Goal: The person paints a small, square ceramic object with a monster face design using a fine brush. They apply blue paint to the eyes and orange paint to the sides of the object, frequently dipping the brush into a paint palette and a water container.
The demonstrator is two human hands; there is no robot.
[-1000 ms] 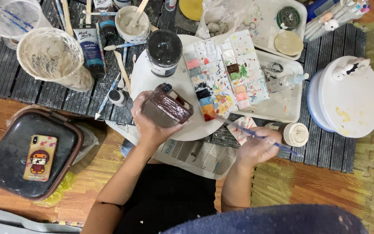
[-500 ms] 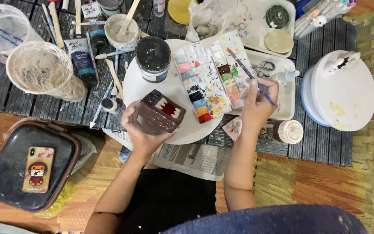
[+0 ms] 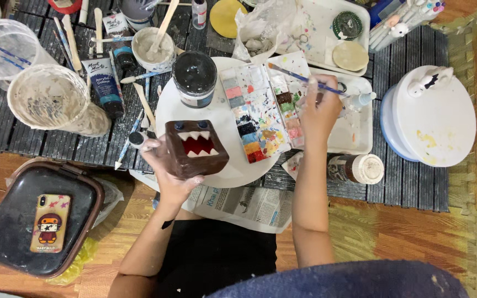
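Holding a brown box-shaped monster figure [image 3: 195,148] from below, the left hand [image 3: 167,171] has its fingers curled around the left and near sides of the piece. The figure has a red open mouth with white pointed teeth and two dark round eyes. It is tilted so that the face looks up, and it sits over the near part of a round white turntable [image 3: 222,165].

The right hand [image 3: 318,110] is closed around a thin paintbrush [image 3: 305,78] with a blue handle. The brush lies slanted, and its tip points to the far left, above the far edge of a paint palette [image 3: 258,113] with many small colour wells. The palette rests on the right part of the turntable, just beside the figure.

A dark jar with a black lid [image 3: 195,77] stands on the far side of the turntable. Left of it there is a blue paint tube [image 3: 101,83] and a clear plastic cup smeared with white [image 3: 51,99]. A small white cup with a wooden stick in it [image 3: 153,44] stands farther away.

To the right of the right hand there is a white tray [image 3: 354,132], and near it lies a small brown jar with a cream lid [image 3: 357,168]. At the far right stands another round white turntable [image 3: 434,118].

A sheet of newspaper [image 3: 249,204] lies on the near side of the low slatted desk [image 3: 409,182]. On the floor to the left, a phone in a cartoon case [image 3: 49,222] lies on a dark tray [image 3: 12,232].
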